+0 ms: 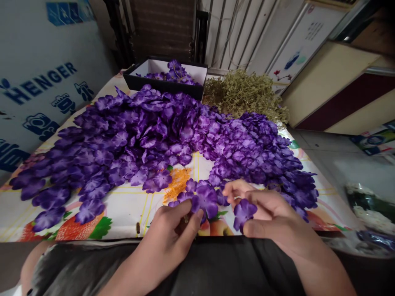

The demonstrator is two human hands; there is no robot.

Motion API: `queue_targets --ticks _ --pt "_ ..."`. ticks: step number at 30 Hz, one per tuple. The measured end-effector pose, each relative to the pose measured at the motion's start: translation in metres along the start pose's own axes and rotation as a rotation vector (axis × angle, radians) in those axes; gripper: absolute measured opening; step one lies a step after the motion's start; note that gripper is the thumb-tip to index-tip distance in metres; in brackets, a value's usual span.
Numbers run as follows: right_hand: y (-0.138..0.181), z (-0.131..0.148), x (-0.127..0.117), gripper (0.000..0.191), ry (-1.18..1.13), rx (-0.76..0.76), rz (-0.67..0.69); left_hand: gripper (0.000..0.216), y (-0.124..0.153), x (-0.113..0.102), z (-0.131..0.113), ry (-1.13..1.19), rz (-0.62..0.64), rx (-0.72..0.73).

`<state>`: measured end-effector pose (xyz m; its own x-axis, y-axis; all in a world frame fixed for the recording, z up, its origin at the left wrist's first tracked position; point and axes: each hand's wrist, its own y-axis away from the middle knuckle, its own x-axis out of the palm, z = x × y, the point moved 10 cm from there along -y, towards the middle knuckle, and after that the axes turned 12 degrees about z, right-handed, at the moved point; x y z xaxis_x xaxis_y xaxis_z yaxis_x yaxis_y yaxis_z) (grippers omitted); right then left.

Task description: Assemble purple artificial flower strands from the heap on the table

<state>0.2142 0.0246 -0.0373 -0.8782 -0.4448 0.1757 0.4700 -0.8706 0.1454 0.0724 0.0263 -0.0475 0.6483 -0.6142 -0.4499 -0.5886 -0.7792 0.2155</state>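
My left hand [174, 230] is at the table's near edge, its fingers pinched on a small cluster of purple fabric flowers [203, 199]. Close beside it, my right hand [262, 213] pinches a single purple petal [243, 211] between thumb and fingers. A big heap of purple petals [123, 139] covers the table's left and middle. A second purple heap [259, 152] lies on the right, just beyond my right hand.
A fruit-print tablecloth [129, 209] covers the table. At the far end stands a black box [165, 82] holding more purple petals, and next to it a pile of dry green stems [243, 92]. A printed board [40, 82] stands along the left; clutter [367, 205] lies at right.
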Motion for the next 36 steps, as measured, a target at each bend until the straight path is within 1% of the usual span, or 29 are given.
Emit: queue_targets --ticks 1,3,6,9,12,18,20,22,26,30,32,36 --pt "-0.001 -0.003 0.007 0.021 -0.098 0.005 0.015 0.034 0.000 0.003 -0.002 -0.007 0.024 0.017" --pt "-0.004 -0.014 0.017 0.024 -0.243 0.040 0.000 0.031 0.000 0.007 -0.008 -0.016 0.062 0.052" --pt "-0.007 -0.032 0.022 0.027 -0.330 0.121 -0.071 0.030 0.000 0.009 -0.012 -0.020 0.087 0.068" --pt "-0.009 -0.042 0.023 0.033 -0.340 0.184 -0.098 0.029 -0.002 0.011 -0.011 0.005 0.115 0.064" --pt "-0.010 -0.042 0.021 0.039 -0.326 0.192 -0.110 0.029 -0.004 0.013 -0.011 0.061 0.146 0.066" --pt "-0.010 -0.045 0.023 0.038 -0.297 0.213 -0.091 0.020 -0.003 0.020 -0.009 0.271 0.260 0.014" --pt "-0.011 -0.046 0.025 0.039 -0.314 0.211 -0.088 0.023 -0.002 0.021 -0.008 0.315 0.265 0.000" --pt "-0.011 -0.045 0.026 0.039 -0.321 0.201 -0.075 0.030 -0.002 0.019 -0.005 0.326 0.232 -0.004" --pt "-0.012 -0.042 0.028 0.033 -0.285 0.190 -0.042 0.035 -0.004 0.015 -0.001 0.312 0.171 -0.004" --pt "-0.009 -0.035 0.027 0.021 -0.260 0.141 -0.079 0.035 -0.005 0.015 0.003 0.295 0.166 -0.029" --pt "-0.006 -0.029 0.026 0.018 -0.174 0.109 -0.113 0.036 -0.004 0.016 0.002 0.298 0.168 -0.028" --pt "0.002 -0.018 0.024 0.017 0.094 0.071 -0.199 0.036 -0.004 0.017 0.002 0.324 0.167 -0.043"
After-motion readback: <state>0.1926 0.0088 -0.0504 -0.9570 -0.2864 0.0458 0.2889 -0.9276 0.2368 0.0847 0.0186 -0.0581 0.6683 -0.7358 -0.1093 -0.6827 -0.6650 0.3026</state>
